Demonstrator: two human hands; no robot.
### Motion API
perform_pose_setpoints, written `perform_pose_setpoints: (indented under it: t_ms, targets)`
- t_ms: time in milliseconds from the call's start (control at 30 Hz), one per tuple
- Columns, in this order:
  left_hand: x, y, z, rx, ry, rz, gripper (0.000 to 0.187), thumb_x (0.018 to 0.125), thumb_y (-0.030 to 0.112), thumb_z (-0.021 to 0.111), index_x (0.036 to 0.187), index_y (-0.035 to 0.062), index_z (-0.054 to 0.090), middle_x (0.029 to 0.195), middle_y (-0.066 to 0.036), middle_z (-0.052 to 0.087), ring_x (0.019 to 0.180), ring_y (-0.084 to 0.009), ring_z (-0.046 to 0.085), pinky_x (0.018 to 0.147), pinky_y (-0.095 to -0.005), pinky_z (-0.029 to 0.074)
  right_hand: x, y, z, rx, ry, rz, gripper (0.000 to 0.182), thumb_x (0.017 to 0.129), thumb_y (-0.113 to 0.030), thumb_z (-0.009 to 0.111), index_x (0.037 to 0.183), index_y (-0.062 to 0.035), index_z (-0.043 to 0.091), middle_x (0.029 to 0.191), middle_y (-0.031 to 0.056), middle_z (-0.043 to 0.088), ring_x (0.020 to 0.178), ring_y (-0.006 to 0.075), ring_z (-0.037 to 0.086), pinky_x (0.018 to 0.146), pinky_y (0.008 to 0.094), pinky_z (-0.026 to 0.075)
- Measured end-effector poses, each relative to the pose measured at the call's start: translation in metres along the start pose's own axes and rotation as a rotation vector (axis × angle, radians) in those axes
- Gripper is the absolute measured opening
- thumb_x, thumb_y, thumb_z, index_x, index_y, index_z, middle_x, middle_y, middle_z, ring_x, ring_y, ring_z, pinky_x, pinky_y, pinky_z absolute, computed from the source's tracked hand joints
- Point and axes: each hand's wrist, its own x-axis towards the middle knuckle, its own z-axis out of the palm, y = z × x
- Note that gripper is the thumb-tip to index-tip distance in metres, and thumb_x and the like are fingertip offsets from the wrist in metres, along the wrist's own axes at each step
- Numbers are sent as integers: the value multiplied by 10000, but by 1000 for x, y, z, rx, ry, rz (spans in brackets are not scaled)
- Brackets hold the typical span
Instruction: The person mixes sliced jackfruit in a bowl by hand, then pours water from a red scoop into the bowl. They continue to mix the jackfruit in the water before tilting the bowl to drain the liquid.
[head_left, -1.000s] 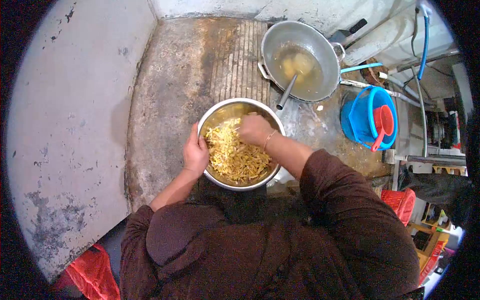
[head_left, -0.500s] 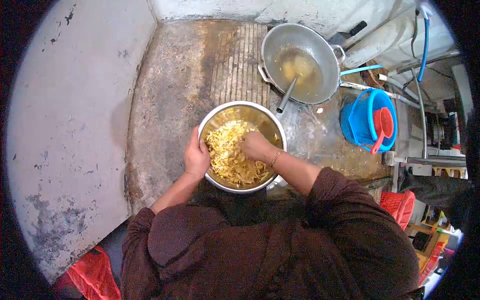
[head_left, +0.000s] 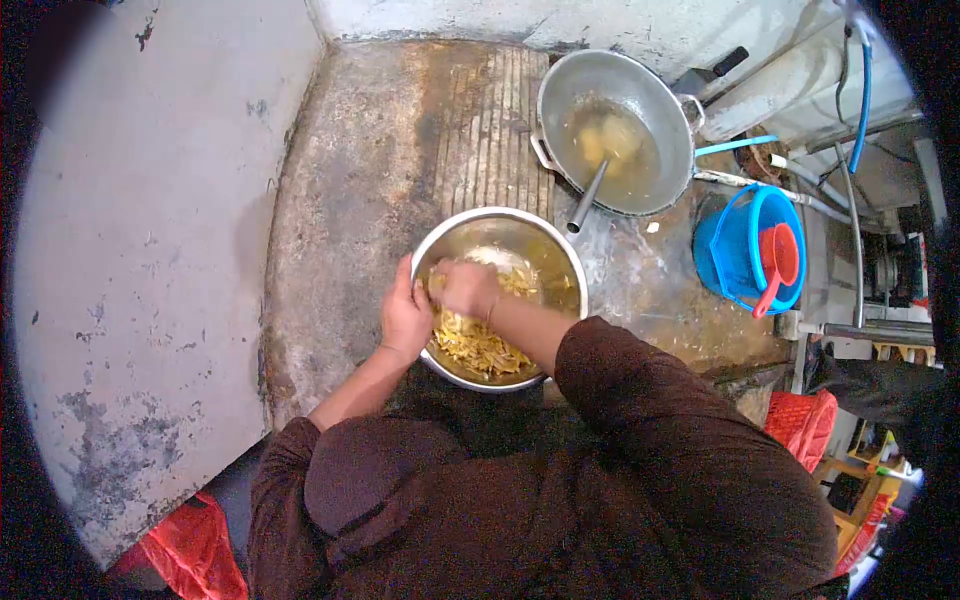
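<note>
As the left hand (head_left: 406,308) pinches the rim of a stainless-steel mixing bowl (head_left: 555,265), thumb over the edge and fingers along the outer wall, a person in dark brown sleeves works the right hand (head_left: 465,287) among yellow shreds (head_left: 485,350) inside it. The right hand, just beside the left thumb, is blurred; whether its fingers are spread or pressed together cannot be told. The shreds lie around and below it, toward the person's body. Beyond the right hand and to its right, a two-handled metal wok (head_left: 575,90) holds cloudy liquid with pale yellow pieces, a metal-handled utensil (head_left: 590,195) leaning over its near rim. Farther to that hand's right, well apart, a blue bucket (head_left: 735,240) contains a red dipper (head_left: 778,255). Beyond the left hand stretches a stained concrete surface (head_left: 350,180).
</note>
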Motion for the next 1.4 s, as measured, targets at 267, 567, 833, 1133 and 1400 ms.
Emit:
perform_pose_setpoints:
  t_ms: [267,567,833,1133,1400]
  targets:
    - [3,-5,1,26,-1,7,458,855,15,444,1310,51,400,1063,-276,570,929,-429,577,788,-456,471,-80,11,-9,-322,-219,-402,486,771,-260,582,1222,-99,498,1182,259,471,1020,388,542,702,456,510]
    - [3,-14,5,19,4,31,471,867,34,451,1332,59,382,1084,-272,564,973,-418,565,822,-447,462,-44,22,20,-193,-76,-270,330,765,-140,540,1083,-49,526,1085,259,487,905,413,580,691,466,514]
    - [3,-8,4,46,30,28,466,870,37,447,1332,41,383,1080,-266,570,973,-413,571,828,-429,465,23,27,10,-49,5,-28,322,711,-251,637,934,-26,583,889,227,629,885,368,607,791,427,489]
    - [6,-9,5,-1,18,-1,468,858,23,454,1322,40,395,1050,-268,581,932,-408,589,792,-438,480,10,77,-60,-139,-296,-328,440,739,-369,662,1041,-49,640,949,199,646,886,372,615,801,403,493]
    - [8,-15,8,47,44,53,489,857,45,478,1338,62,394,945,-268,594,822,-416,592,729,-459,478,22,-13,-6,-32,-108,-22,416,712,-432,565,894,-72,666,914,210,652,887,347,633,811,425,488]
